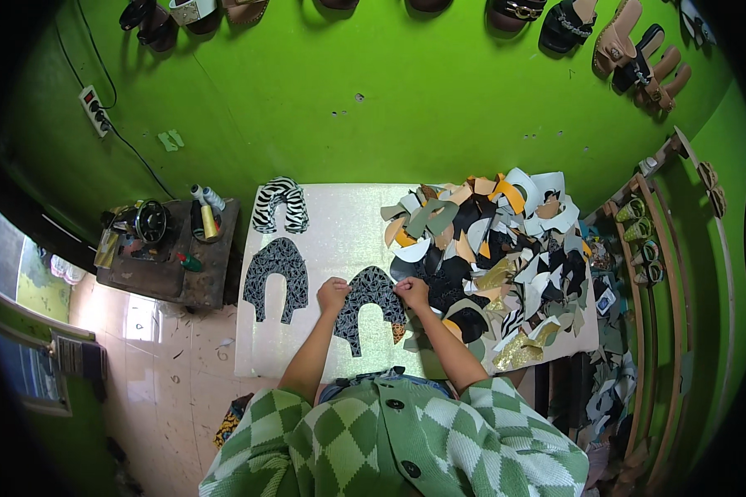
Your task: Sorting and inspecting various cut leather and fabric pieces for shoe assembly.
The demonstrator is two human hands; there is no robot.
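Remotely, I observe the left hand [333, 296] and right hand [413, 293] pinching opposite upper edges of 1 black-and-grey patterned, arch-shaped thin sheet [372, 289].

A matt, cloth-like finish is shown by the held black-and-grey cutout [371, 288]. Metallic glitter is seen on the gold scrap [518, 351] at four o'clock, glossy tile on the floor [170, 364] at eight.
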